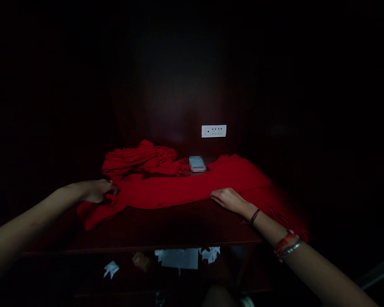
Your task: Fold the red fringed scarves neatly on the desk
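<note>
A red fringed scarf [166, 192] is stretched flat across a dark wooden surface, with its fringe hanging off to the right in shadow. My left hand [97, 190] closes its fingers on the cloth at the left, where an end folds toward me. At the scarf's near edge, right of the middle, the fingertips of my right hand [228, 199] are pressed together on the fabric. Behind the left stretch lies bunched red cloth [141, 157] with its own fringe. Whether the two are one piece, I cannot tell.
A small pale item, blurred out [197, 163], lies behind the scarf. White sockets [214, 131] are set in the dark back wall. Below the surface's front edge [141, 248] are white papers [179, 258], a crumpled white piece [111, 269] and a small brownish box [141, 261].
</note>
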The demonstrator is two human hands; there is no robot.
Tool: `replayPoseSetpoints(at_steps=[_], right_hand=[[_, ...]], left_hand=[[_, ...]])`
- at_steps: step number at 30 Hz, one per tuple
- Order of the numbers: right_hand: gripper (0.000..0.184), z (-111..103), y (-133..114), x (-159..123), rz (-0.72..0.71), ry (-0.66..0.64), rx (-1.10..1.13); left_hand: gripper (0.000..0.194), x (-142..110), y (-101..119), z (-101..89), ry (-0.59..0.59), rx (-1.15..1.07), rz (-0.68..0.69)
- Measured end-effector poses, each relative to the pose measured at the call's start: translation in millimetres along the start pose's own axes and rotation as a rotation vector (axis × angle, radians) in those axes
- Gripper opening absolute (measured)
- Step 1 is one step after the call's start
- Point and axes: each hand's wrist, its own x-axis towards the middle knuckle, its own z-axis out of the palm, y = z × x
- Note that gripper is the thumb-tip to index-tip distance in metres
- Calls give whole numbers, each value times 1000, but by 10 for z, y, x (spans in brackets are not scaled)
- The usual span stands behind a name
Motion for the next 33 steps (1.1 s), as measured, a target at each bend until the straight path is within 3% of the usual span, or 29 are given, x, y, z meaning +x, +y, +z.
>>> replayPoseSetpoints(at_steps=[3,5,7,9,11,13,14,17,21,26,29,33], right_hand=[[28,-31,-15,-7,-1,12,18],[28,-42,-27,0,-16,6,62],[32,-43,-44,10,-23,1,124],[37,-29,-60,17,11,14,172],[42,-6,-68,12,67,-8,195],[48,17,-68,-6,117,-100,206],[48,23,-66,-17,137,-159,211],[48,24,-65,-47,177,-266,220],[49,30,-75,-60,203,-255,218],[46,46,-68,-12,200,-71,171],[39,-24,-74,99,98,33,172],[33,-121,-136,259,-72,1,228]], left_hand=[[34,50,147,-244,-265,-161,68],[39,193,363,-428,-198,-211,84],[35,400,729,-518,-43,-123,113],[35,639,1202,-459,121,-63,201],[42,867,1659,-267,250,-97,298],[51,1049,1966,-18,241,-155,328],[56,1118,2040,100,182,-186,307],[64,1242,1989,359,136,-254,239],[65,1202,1780,462,174,-262,233],[53,880,1849,372,373,-231,477],[43,718,1845,272,340,-236,636],[30,652,1740,196,312,-215,680]])
